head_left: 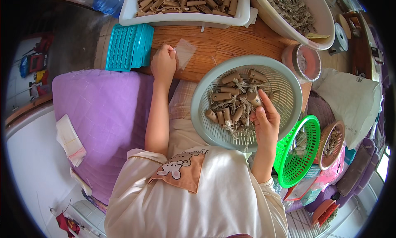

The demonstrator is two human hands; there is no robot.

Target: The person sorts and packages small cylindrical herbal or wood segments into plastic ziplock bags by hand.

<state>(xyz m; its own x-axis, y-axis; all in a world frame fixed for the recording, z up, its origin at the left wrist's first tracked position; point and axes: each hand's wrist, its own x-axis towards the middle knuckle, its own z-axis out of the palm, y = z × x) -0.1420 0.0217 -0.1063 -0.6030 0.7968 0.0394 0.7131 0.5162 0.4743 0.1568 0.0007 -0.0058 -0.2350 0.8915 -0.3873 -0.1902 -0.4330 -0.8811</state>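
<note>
One white tub [177, 20] and teal trays [123, 48] edge the tabletop [214, 42]. The left hand [163, 63] clamps its fingers on a bag [185, 53]; the right hand's [267, 121] clamp a tube [254, 99] over the grey basket [201, 100], its direction and long axis too covered to tell.

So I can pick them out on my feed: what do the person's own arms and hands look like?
The left hand and right hand are ungloved, with no watch or bracelet visible. The forearms are bare too. The loose sleeves are cream and slightly shiny, matching the top.
</note>
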